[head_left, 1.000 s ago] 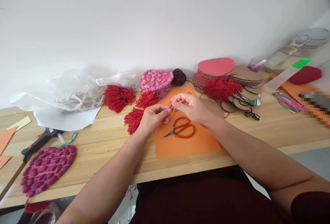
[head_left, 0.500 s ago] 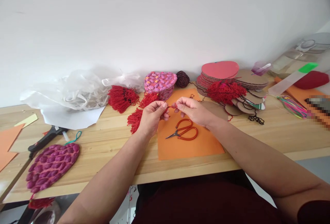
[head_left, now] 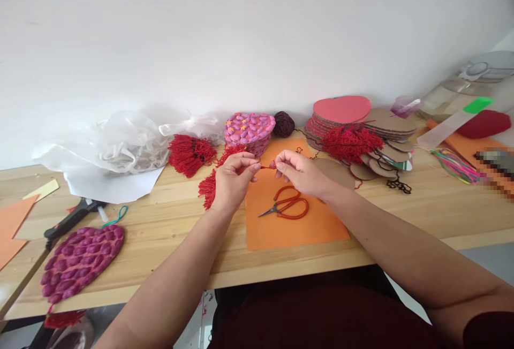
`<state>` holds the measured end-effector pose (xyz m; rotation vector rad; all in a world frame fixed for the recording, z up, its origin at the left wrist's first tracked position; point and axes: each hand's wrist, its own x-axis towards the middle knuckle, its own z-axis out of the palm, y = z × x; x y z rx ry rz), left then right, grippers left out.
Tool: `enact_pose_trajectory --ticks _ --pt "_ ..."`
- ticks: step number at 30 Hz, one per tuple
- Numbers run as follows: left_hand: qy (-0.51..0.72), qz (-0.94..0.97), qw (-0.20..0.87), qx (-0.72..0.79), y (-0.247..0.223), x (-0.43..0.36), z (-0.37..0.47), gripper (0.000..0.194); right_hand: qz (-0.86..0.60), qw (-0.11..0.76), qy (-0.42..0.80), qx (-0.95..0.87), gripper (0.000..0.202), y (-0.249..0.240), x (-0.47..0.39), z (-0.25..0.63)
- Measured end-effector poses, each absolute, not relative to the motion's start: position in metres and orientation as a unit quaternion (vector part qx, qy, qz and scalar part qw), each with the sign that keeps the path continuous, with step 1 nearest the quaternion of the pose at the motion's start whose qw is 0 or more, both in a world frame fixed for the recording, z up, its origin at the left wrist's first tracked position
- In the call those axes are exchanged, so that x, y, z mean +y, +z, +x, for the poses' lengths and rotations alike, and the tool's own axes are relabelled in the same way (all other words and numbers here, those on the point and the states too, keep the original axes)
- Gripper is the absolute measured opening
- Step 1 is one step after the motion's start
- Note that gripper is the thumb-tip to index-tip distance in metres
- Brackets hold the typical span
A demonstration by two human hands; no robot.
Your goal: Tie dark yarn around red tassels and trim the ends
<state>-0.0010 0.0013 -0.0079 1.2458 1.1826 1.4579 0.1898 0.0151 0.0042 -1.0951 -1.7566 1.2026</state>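
Note:
A short strand of red yarn [head_left: 265,166] stretches between my two hands above an orange sheet [head_left: 297,236]. My left hand [head_left: 236,177] pinches one end between thumb and forefinger. The other end sits in the pinched fingertips of my right hand [head_left: 299,171]. Below them, red-handled scissors [head_left: 286,207] lie on the sheet, blades pointing left. Red yarn tassels [head_left: 208,188] lie just left of my left hand, partly hidden by it. Behind my hands stands a stack of pink and purple decorated hearts [head_left: 249,129].
A bundle of red tassels [head_left: 191,155] lies beside white plastic bags [head_left: 120,140]. A dark yarn ball [head_left: 284,124] rests near the wall. Right of it are stacked cardboard hearts [head_left: 342,109] and more red yarn [head_left: 351,143]. At left, a purple heart [head_left: 84,260] lies near a glue gun [head_left: 76,218].
The yarn between my hands has been drawn straighter. My left hand has turned slightly and risen a little; my right hand stays nearly in place.

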Motion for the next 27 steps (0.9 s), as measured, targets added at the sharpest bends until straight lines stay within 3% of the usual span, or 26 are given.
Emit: enact_pose_trajectory --ticks 9,14,21,27 --pt "0.585 0.460 0.496 0.448 -0.002 -0.002 0.003 0.026 -0.440 0.371 0.531 -0.622 0.017 -0.003 0.018 0.186" --pt "0.565 0.473 0.476 0.480 -0.003 -0.001 0.002 0.027 -0.428 0.505 0.382 -0.645 0.021 0.015 0.004 0.188" --pt "0.549 0.467 0.509 0.471 -0.006 -0.003 0.004 0.031 -0.390 0.414 0.348 -0.745 0.020 0.019 -0.013 0.177" --pt "0.539 0.426 0.570 0.451 -0.006 -0.006 0.006 0.034 -0.386 0.425 0.413 -0.706 0.017 -0.006 0.003 0.173"
